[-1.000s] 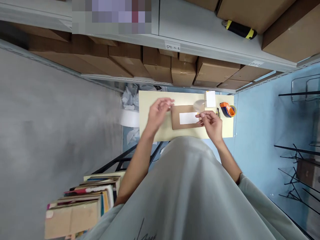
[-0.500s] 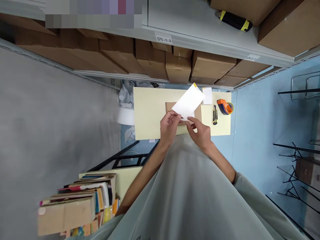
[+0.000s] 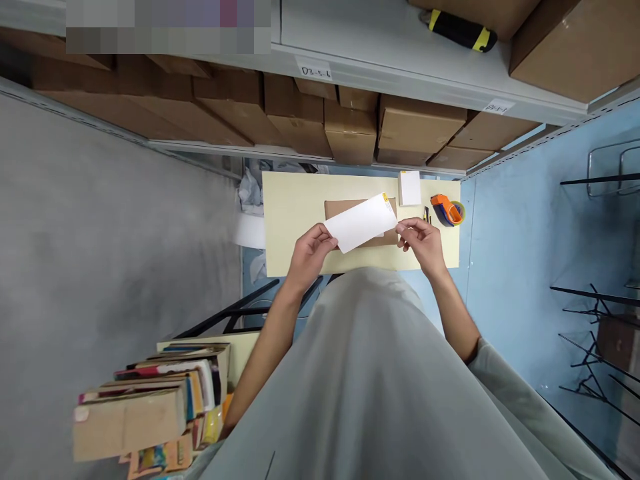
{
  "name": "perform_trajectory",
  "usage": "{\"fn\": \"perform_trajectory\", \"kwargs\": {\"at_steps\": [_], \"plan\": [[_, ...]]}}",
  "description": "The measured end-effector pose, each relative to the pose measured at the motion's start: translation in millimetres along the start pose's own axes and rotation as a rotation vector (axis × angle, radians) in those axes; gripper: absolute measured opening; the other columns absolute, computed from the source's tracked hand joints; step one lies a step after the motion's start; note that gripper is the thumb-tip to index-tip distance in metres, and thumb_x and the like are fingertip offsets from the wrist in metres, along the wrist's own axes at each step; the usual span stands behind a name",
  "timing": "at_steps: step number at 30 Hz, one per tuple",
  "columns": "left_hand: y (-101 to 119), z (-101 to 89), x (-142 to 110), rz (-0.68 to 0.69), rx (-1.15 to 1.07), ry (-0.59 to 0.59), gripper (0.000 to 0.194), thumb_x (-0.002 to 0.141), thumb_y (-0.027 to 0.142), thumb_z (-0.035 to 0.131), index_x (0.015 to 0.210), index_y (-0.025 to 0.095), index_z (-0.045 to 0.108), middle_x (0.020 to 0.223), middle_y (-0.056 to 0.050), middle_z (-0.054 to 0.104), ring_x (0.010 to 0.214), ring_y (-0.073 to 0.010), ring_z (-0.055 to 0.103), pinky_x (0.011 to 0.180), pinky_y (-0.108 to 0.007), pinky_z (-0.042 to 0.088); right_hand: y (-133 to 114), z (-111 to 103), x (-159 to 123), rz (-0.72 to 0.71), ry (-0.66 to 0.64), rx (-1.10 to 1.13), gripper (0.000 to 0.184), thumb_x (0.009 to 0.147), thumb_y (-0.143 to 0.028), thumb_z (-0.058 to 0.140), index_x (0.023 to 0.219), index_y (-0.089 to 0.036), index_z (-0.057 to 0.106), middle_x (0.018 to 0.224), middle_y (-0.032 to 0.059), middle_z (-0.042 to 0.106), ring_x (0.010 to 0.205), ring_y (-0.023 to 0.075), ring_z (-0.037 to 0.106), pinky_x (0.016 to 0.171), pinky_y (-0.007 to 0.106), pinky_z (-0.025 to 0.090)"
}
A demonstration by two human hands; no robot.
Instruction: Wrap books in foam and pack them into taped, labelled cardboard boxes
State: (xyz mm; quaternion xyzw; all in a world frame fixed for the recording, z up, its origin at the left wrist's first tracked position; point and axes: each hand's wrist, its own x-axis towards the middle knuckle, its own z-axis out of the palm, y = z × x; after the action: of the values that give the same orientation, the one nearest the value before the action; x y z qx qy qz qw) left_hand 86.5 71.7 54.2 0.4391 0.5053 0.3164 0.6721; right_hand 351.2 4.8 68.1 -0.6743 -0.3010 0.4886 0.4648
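A white paper sheet [image 3: 361,223] with a small yellow mark at its upper right corner is stretched between my two hands, tilted up to the right. My left hand [image 3: 310,257] pinches its lower left end. At the right end, the fingers of my right hand [image 3: 423,241] close on the sheet's corner. Beneath the sheet, partly covered by it, a flat brown cardboard piece [image 3: 345,207] lies on the cream table [image 3: 295,227]. A stack of white cards [image 3: 410,188] rests behind my right hand, and a utility knife [image 3: 427,215] is mostly hidden by that hand.
An orange and blue tape dispenser [image 3: 447,210] stands at the table's right end. Shelving with cardboard boxes [image 3: 420,127] spans the back; a black and yellow cutter [image 3: 463,30] lies on its upper shelf. Stacked books [image 3: 130,417] sit at lower left.
My hands have moved apart, the left going left and the right going right. The sheet has come down leftward and turned flatter, with my right hand now at its right end.
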Motion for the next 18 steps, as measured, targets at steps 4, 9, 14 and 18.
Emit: {"fn": "perform_trajectory", "kwargs": {"at_steps": [4, 9, 14, 18], "plan": [[-12.2, 3.3, 3.6, -0.059, 0.024, -0.012, 0.028, 0.078, 0.046, 0.086, 0.085, 0.024, 0.069, 0.091, -0.004, 0.077, 0.089, -0.0227, 0.071, 0.087, -0.038, 0.061, 2.7, 8.0, -17.1, -0.081, 0.063, -0.082, 0.034, 0.092, -0.059, 0.084, 0.089, -0.026, 0.075, 0.074, -0.0016, 0.070, 0.062, 0.0151, 0.066, 0.059, 0.030, 0.058], [-34.1, 15.4, 6.9, -0.177, -0.054, 0.051, 0.040, 0.075, 0.056, 0.089, 0.084, 0.024, 0.066, 0.081, 0.000, 0.070, 0.081, -0.0200, 0.069, 0.085, -0.035, 0.062, 7.5, 28.9, -44.8, -0.451, -0.217, -0.320, 0.018, 0.104, -0.042, 0.071, 0.092, -0.030, 0.077, 0.096, 0.0051, 0.080, 0.073, 0.0172, 0.071, 0.066, 0.032, 0.061], [-48.1, 13.9, 4.5, -0.219, -0.059, 0.055, 0.049, 0.071, 0.065, 0.091, 0.086, 0.024, 0.067, 0.083, -0.003, 0.073, 0.076, -0.0203, 0.065, 0.069, -0.033, 0.056, 26.5, 41.3, -56.1, -0.514, -0.404, -0.436, 0.019, 0.104, -0.044, 0.070, 0.091, -0.032, 0.077, 0.088, 0.0027, 0.081, 0.066, 0.0169, 0.070, 0.066, 0.032, 0.062], [-58.2, 1.4, 9.2, -0.196, 0.015, 0.061, 0.050, 0.076, 0.067, 0.090, 0.083, 0.024, 0.066, 0.082, -0.002, 0.071, 0.078, -0.0191, 0.067, 0.076, -0.032, 0.060, 44.8, 39.5, -47.9, -0.284, -0.131, -0.243, 0.033, 0.101, -0.059, 0.072, 0.089, -0.029, 0.074, 0.081, 0.0028, 0.077, 0.065, 0.0172, 0.069, 0.066, 0.034, 0.064]]}}
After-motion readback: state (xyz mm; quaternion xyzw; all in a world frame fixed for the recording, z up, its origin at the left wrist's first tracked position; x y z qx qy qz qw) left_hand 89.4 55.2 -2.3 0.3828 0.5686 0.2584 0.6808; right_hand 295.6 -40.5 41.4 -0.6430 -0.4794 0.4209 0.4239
